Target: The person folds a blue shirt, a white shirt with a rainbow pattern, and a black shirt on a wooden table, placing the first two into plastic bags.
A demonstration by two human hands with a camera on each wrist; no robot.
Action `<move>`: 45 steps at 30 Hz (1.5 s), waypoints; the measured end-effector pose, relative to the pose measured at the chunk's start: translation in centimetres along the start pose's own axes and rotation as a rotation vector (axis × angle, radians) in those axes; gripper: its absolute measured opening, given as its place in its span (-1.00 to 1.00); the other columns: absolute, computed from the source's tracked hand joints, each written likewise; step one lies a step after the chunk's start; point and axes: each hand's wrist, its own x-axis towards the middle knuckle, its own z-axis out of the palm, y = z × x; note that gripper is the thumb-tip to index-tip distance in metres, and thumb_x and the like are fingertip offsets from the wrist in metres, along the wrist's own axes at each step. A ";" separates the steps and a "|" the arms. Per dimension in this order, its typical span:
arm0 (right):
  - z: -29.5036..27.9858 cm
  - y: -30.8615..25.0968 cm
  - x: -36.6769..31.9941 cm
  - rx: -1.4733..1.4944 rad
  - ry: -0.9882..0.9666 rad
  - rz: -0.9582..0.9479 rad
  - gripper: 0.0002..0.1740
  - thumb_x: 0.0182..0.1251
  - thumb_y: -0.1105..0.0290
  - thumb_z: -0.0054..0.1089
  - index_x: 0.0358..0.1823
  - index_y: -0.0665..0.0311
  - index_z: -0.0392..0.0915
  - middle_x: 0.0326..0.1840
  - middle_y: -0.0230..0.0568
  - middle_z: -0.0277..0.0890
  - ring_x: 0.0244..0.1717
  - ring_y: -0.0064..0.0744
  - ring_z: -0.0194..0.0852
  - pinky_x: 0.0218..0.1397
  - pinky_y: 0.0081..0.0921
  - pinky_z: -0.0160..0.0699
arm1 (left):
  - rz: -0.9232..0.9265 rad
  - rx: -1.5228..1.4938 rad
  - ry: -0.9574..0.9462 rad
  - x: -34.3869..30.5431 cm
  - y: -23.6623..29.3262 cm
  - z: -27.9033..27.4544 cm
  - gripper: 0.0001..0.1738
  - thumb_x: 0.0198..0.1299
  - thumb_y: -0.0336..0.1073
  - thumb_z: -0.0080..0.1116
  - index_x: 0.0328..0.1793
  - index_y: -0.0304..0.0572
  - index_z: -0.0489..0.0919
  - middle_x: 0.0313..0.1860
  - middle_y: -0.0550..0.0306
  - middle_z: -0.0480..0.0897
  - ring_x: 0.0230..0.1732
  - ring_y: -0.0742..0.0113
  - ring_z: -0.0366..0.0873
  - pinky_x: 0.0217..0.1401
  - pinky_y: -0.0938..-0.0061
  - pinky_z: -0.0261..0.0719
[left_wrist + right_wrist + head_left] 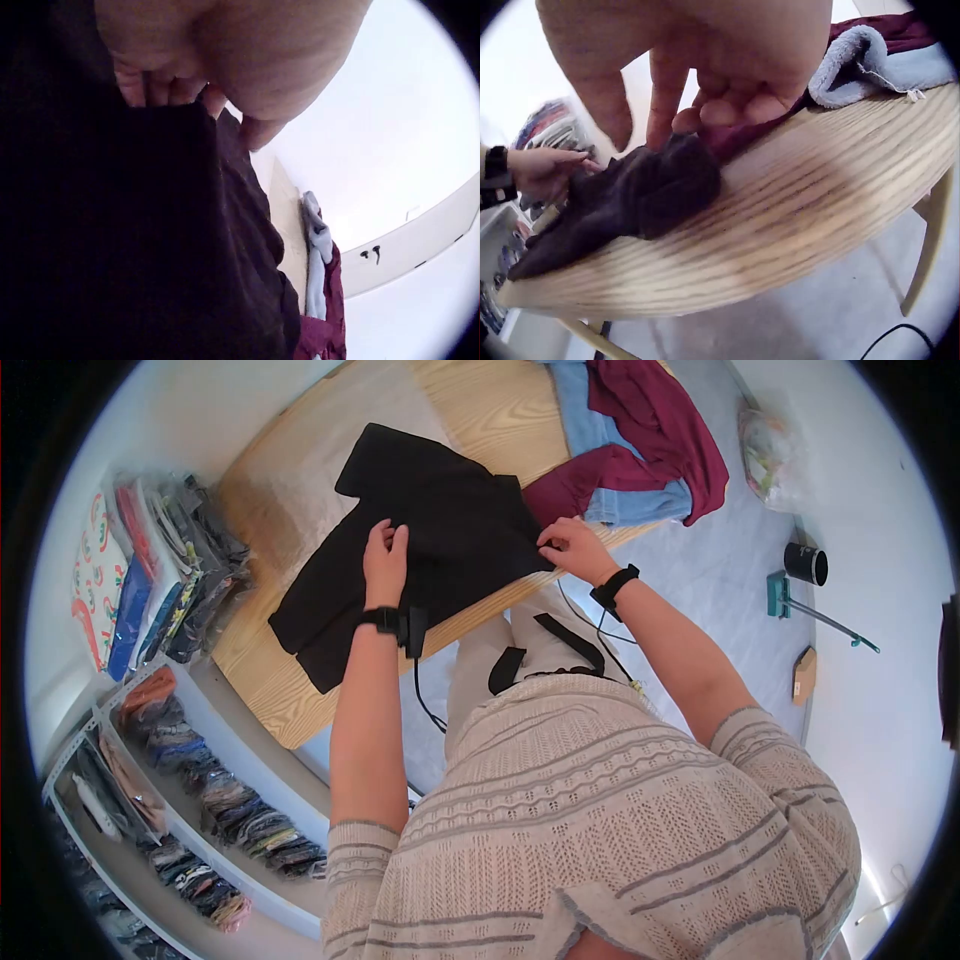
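A black garment point(440, 530) lies spread on the wooden table, one short sleeve at its upper left. On its near middle part rests my left hand point(385, 570), fingers loosely extended; in the left wrist view the fingertips of that hand point(240, 52) are partly hidden by black cloth point(112, 225). My right hand point(582, 550) is at the garment's right corner. In the right wrist view the index finger of this hand point(697, 60) touches the bunched dark edge point(667, 184), while the thumb stands apart from it and the other fingers are bent.
Maroon point(645, 470) and light blue point(605, 505) garments lie at the table's far right. Clear plastic point(300, 490) covers part of the table point(270, 690). Bagged clothes point(160, 580) stand at the left, above shelves point(235, 710) of packed clothes. A black bin point(805, 564) is at the right.
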 end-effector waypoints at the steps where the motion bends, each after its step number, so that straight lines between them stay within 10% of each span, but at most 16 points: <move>1: 0.1 0.0 -0.1 -0.003 0.002 0.005 -0.81 -0.02 0.39 0.29 -0.35 0.25 0.53 -0.45 -0.19 0.42 -0.36 -0.17 0.41 -0.30 -0.34 0.39 | 0.041 0.165 0.000 0.8 -0.5 0.8 -0.48 0.10 -0.25 0.22 0.18 -0.27 0.42 0.05 -0.03 0.51 0.07 0.09 0.46 0.11 0.31 0.44; 11: 1.6 1.3 -0.4 -0.156 0.049 -0.034 -0.70 -0.15 0.35 0.41 -0.42 0.22 0.44 -0.49 -0.24 0.33 -0.40 -0.21 0.36 -0.33 -0.34 0.35 | 0.180 0.577 -0.235 3.2 -0.9 1.3 -0.47 -0.17 -0.43 0.33 0.02 -0.11 0.45 -0.09 0.06 0.53 0.03 0.09 0.47 0.07 0.28 0.45; 15: 1.9 1.4 -0.4 -0.168 0.095 -0.067 -0.70 -0.15 0.36 0.40 -0.44 0.22 0.41 -0.50 -0.23 0.34 -0.38 -0.19 0.38 -0.33 -0.32 0.35 | 0.429 0.266 -0.258 4.2 -1.8 0.7 -0.55 -0.13 -0.47 0.29 -0.05 -0.17 0.45 -0.06 0.04 0.55 -0.03 0.07 0.50 0.03 0.29 0.47; 18: 1.5 1.1 -0.4 -0.184 0.002 0.004 -0.70 -0.11 0.27 0.39 -0.42 0.19 0.43 -0.42 -0.20 0.40 -0.28 -0.11 0.42 -0.23 -0.24 0.39 | 0.049 -0.134 -0.317 2.7 0.4 0.6 -0.54 -0.11 -0.49 0.27 0.00 -0.20 0.46 -0.04 -0.03 0.57 -0.07 -0.01 0.52 0.05 0.27 0.47; 23: 1.6 1.1 -0.3 -0.190 0.005 0.011 -0.69 -0.12 0.28 0.40 -0.43 0.19 0.42 -0.42 -0.20 0.40 -0.27 -0.11 0.42 -0.23 -0.24 0.38 | 0.358 0.456 -0.159 2.8 -0.1 2.0 -0.32 -0.12 -0.43 0.34 0.22 -0.16 0.38 0.09 -0.04 0.46 0.15 -0.04 0.38 0.21 0.21 0.38; 28: 1.4 1.0 -0.1 -0.198 0.000 0.001 -0.69 -0.12 0.29 0.40 -0.44 0.19 0.42 -0.42 -0.21 0.39 -0.28 -0.10 0.42 -0.24 -0.24 0.38 | 0.163 0.615 -0.207 2.8 2.1 2.2 -0.48 -0.16 -0.41 0.38 0.01 -0.07 0.47 0.07 0.00 0.44 0.15 -0.04 0.34 0.16 0.17 0.40; 36: 1.4 1.1 -0.2 -0.190 0.000 -0.012 -0.69 -0.12 0.28 0.39 -0.45 0.18 0.40 -0.43 -0.21 0.39 -0.29 -0.11 0.41 -0.26 -0.25 0.37 | 0.502 0.199 -0.248 0.6 7.1 -1.2 -0.76 -0.06 -0.45 0.29 -0.25 -0.21 0.50 -0.29 0.05 0.55 -0.16 0.04 0.50 -0.04 0.26 0.42; 45: 1.6 1.8 -0.3 -0.187 0.000 -0.029 -0.67 -0.15 0.29 0.40 -0.43 0.18 0.40 -0.42 -0.20 0.39 -0.28 -0.10 0.41 -0.24 -0.24 0.37 | 0.875 0.572 -0.402 -6.3 2.7 -3.9 -0.77 -0.18 -0.56 0.16 -0.34 -0.12 0.53 -0.35 0.14 0.47 -0.20 0.16 0.45 -0.12 0.33 0.40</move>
